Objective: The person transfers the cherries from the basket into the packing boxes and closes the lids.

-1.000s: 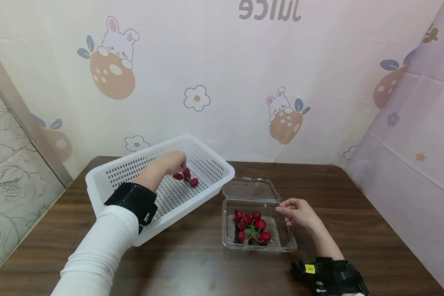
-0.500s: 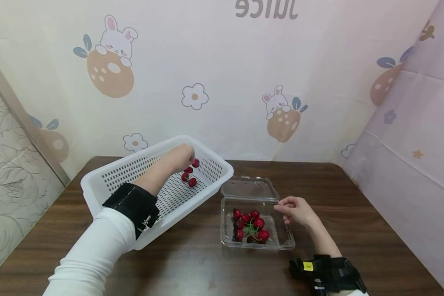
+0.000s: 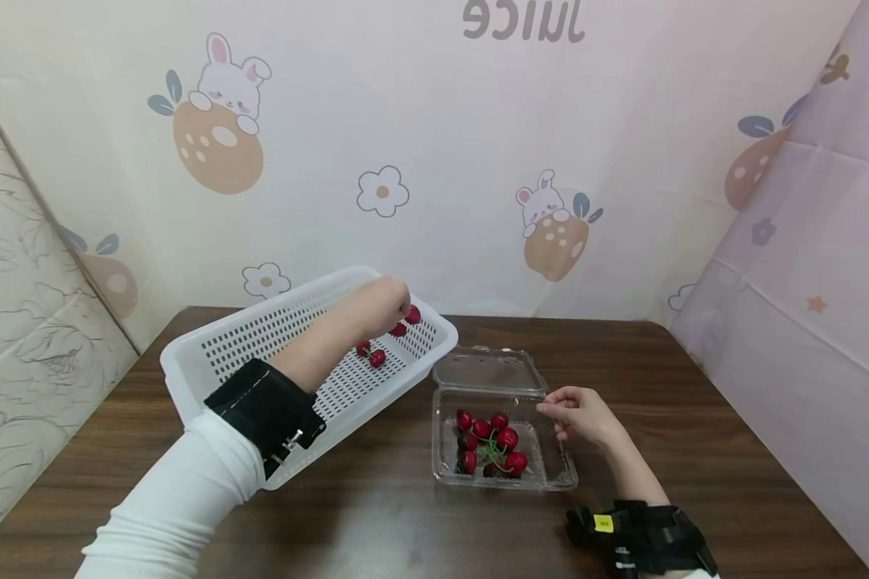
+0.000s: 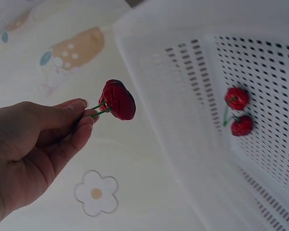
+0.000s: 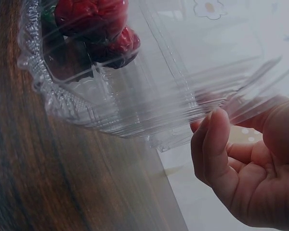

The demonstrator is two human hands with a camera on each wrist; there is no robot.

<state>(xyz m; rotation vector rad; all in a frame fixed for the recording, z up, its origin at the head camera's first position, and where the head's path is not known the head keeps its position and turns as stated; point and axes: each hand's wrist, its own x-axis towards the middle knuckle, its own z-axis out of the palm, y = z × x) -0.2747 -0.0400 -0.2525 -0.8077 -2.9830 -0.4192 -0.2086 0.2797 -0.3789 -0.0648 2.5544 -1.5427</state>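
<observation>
**Over a white basket, cherries hang from a left hand by their stems**

At the right end of the perforated white plastic basket (image 3: 195, 366), as the head view shows it, the person's left hand (image 3: 384, 304) pinches green stems (image 4: 100, 110) between thumb and fingertips. The held cherries (image 3: 413, 314), glossy and dark red, dangle just past the fingers; the head view shows two, while they overlap in the left wrist view. Two more cherries (image 3: 377, 358) lie side by side on the basket's slotted floor.

To the right of the basket, on a dark wood-grain table (image 3: 405, 515), sits a clear plastic clamshell box (image 3: 546, 458). Its lid (image 3: 491, 371) is open, folded back toward the wall side, near a corner of the basket. The person's right hand (image 3: 582, 414) grips the box's right edge, thumb and fingers brought together at the thin plastic. Inside the box is a cluster of cherries (image 3: 507, 438), gathered toward the left and centre, with green stems tangled among them.

Black straps circle both wrists, the right strap (image 3: 644, 535) bearing a yellow label (image 3: 603, 523). A white sleeve (image 3: 181, 482) covers the left forearm. Behind the table hangs a pale curtain (image 3: 449, 161) printed with rabbits, strawberry-like fruit and flowers, plus the word "Juice" (image 3: 525, 20) in mirrored lettering.
</observation>
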